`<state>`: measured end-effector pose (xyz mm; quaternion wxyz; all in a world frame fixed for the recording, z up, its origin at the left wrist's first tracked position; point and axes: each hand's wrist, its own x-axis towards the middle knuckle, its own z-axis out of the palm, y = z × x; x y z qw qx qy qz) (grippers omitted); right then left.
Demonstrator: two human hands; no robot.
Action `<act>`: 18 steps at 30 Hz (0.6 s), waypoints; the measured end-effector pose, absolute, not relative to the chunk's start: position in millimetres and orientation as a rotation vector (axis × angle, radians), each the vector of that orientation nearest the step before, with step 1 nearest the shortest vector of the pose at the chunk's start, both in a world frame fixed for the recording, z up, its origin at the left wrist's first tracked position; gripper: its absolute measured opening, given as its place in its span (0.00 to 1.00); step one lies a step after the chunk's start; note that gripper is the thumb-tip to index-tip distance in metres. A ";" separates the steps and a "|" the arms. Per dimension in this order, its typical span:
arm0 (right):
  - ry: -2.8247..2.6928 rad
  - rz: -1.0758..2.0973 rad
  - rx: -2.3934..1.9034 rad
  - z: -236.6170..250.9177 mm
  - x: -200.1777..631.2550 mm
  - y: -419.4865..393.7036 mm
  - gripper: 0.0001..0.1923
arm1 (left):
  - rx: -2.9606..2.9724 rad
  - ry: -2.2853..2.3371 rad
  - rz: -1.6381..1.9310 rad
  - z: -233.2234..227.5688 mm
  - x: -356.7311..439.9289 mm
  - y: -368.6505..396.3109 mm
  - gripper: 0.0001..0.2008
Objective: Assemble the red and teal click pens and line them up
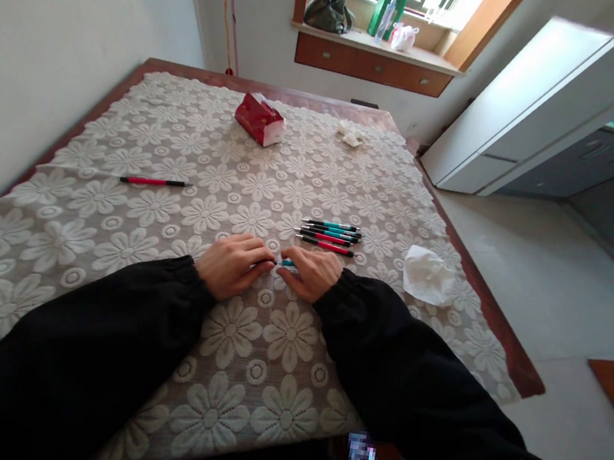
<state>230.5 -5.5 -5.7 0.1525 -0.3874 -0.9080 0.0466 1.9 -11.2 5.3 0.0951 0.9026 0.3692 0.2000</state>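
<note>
Between both hands, low over the table, is a teal and black pen (288,263). My left hand (232,263) is closed, its thumb and fingers pinching the dark end. My right hand (312,272) grips the teal barrel from the other side. Fingers cover most of the pen, so I cannot tell whether it is whole or in two parts. Just beyond my right hand, several red, teal and black pens (329,237) lie side by side. A single red and black pen (154,182) lies farther off to the left.
A flowered lace tablecloth (229,333) covers the wooden table. At the back stands a red tissue pack (259,120), with a crumpled white tissue (350,135) to its right. Another white tissue (429,276) lies right of the pens. A white refrigerator (525,101) stands beyond the table.
</note>
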 end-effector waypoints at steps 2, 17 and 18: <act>-2.612 0.083 -1.094 -4.3 230.3 -5.3 0.15 | 2.672 1.135 0.619 4.1 1.9 -11.2 0.13; -2.553 0.047 -1.024 -6.7 233.6 1.8 0.13 | 2.675 1.091 0.610 0.6 -0.5 -8.5 0.16; -2.548 0.050 -1.031 -7.2 233.8 2.1 0.13 | 2.677 1.080 0.602 0.1 -1.3 -8.2 0.19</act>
